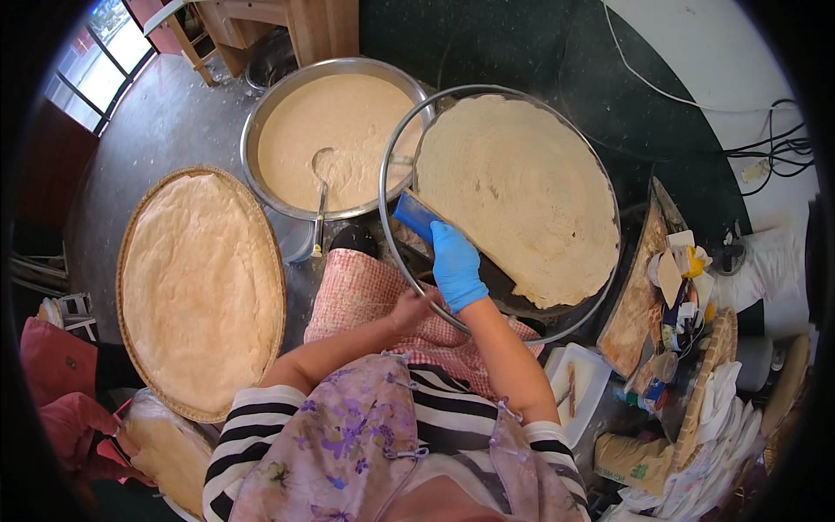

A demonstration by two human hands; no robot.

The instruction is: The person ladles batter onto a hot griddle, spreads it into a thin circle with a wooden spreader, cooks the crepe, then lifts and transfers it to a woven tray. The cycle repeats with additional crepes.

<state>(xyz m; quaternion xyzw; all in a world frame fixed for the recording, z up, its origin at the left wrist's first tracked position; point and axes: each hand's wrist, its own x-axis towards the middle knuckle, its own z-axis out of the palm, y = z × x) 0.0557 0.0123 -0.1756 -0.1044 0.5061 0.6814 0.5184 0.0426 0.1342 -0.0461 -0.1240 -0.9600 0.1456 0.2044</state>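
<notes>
My right hand (457, 265), in a blue glove, is closed around a blue scraper (416, 215). The scraper lies along the near-left edge of a round griddle, which a thin, pale batter pancake (522, 191) covers almost to the rim. Dark bare metal of the griddle (491, 280) shows beside my glove. A metal hoop (393, 226) circles the griddle and passes close to both hands. My bare left hand (412, 311) is above my checked lap cloth (348, 291), right by the hoop; its fingers are blurred, and whether they touch the hoop I cannot tell.
Left of the griddle stands a large metal basin (254, 161) of batter with a ladle (321, 217) in it. A wicker tray (122, 287) bears stacked pancakes (198, 287). Another person's red sleeve (78, 426) shows at lower left. At right are a white tub (593, 370) and clutter.
</notes>
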